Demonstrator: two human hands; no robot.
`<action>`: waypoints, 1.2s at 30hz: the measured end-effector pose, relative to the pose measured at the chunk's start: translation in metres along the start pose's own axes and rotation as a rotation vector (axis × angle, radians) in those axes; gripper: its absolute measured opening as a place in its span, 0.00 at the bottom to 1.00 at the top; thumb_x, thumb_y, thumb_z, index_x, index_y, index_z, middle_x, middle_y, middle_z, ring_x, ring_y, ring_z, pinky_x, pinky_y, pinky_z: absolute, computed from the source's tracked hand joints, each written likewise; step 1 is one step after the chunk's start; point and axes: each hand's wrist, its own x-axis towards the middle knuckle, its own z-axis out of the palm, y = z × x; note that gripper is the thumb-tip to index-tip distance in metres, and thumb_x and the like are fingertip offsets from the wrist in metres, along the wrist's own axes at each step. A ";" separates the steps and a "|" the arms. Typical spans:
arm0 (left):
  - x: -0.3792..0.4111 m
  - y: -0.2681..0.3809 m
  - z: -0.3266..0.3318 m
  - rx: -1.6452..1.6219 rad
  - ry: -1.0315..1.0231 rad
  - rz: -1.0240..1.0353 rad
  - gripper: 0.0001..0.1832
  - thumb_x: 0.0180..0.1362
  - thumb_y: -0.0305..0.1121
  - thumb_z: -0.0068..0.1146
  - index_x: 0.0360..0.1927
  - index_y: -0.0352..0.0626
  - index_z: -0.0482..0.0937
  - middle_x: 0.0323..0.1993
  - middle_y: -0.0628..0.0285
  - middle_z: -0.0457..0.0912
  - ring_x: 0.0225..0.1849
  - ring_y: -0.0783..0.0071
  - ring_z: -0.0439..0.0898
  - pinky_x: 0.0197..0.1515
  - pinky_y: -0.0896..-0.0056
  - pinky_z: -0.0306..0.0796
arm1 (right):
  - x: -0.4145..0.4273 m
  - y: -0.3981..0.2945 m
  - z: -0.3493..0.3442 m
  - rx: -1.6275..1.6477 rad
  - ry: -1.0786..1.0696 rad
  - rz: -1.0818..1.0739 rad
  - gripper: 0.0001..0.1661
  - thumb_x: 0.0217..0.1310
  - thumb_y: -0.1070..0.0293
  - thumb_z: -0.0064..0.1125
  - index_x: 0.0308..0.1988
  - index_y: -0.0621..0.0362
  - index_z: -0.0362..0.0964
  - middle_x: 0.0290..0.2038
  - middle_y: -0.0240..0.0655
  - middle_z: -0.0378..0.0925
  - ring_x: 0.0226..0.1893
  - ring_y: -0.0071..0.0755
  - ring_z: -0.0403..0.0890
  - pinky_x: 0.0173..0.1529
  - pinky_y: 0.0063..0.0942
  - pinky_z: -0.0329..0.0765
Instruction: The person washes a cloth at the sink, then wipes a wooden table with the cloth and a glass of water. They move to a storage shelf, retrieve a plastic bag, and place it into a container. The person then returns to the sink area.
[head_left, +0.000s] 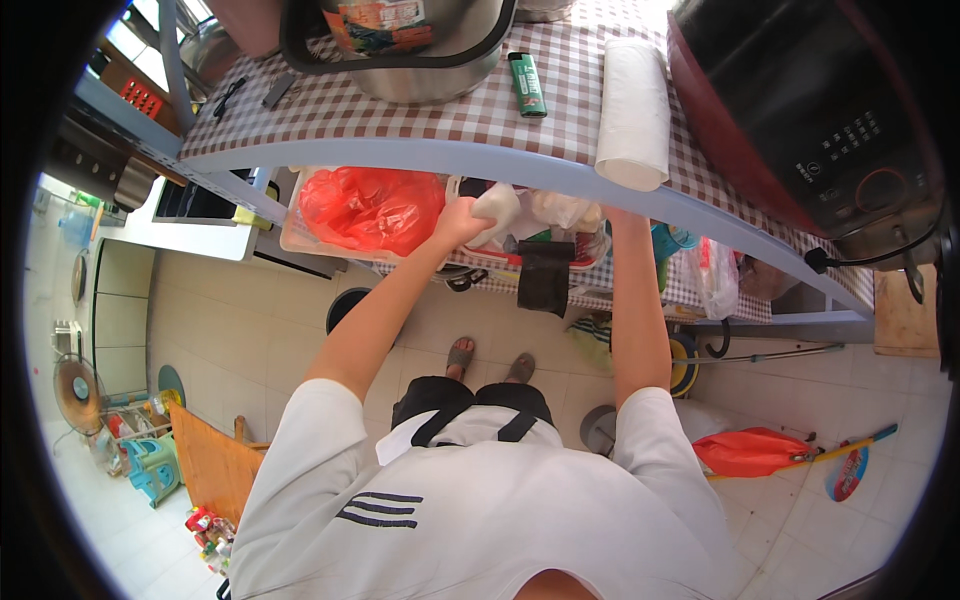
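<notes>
My left hand (459, 223) grips a crumpled white bundle (496, 213), which looks like thin plastic or paper, over a basket on the shelf below the upper board. My right forearm (637, 300) reaches under the upper shelf's edge, and the hand itself is hidden there. Between my arms sits a red-rimmed basket (495, 259) with plastic bags and wrapped items in it. A roll of black bags (544, 277) hangs over its front. To the left, a pale plastic bin (292, 236) holds red plastic bags (375, 206).
On the checkered upper shelf stand a steel pot (420, 82), a green packet (527, 84), a white paper roll (634, 112) and a dark rice cooker (810, 112). The blue-grey shelf edge (450, 154) overhangs the baskets. A black bucket (352, 307) stands on the floor.
</notes>
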 end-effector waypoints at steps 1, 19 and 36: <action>0.011 -0.001 0.007 0.089 -0.036 -0.017 0.24 0.41 0.43 0.70 0.38 0.35 0.83 0.35 0.51 0.84 0.39 0.62 0.83 0.44 0.64 0.74 | 0.002 -0.004 -0.007 0.075 0.002 0.031 0.36 0.70 0.44 0.26 0.66 0.57 0.52 0.65 0.42 0.59 0.65 0.44 0.61 0.67 0.44 0.60; 0.004 0.014 0.004 -0.655 0.053 -0.224 0.25 0.50 0.33 0.67 0.49 0.31 0.75 0.43 0.52 0.81 0.41 0.62 0.83 0.40 0.60 0.80 | -0.041 -0.008 0.051 0.108 0.301 0.078 0.34 0.69 0.48 0.25 0.66 0.58 0.51 0.68 0.43 0.52 0.67 0.45 0.57 0.70 0.43 0.53; -0.095 0.062 -0.050 -0.818 0.197 -0.270 0.24 0.51 0.30 0.67 0.51 0.34 0.74 0.46 0.57 0.80 0.45 0.66 0.82 0.44 0.65 0.79 | -0.048 -0.016 0.048 0.061 0.328 0.169 0.26 0.71 0.57 0.32 0.64 0.52 0.56 0.63 0.38 0.62 0.62 0.42 0.65 0.66 0.41 0.62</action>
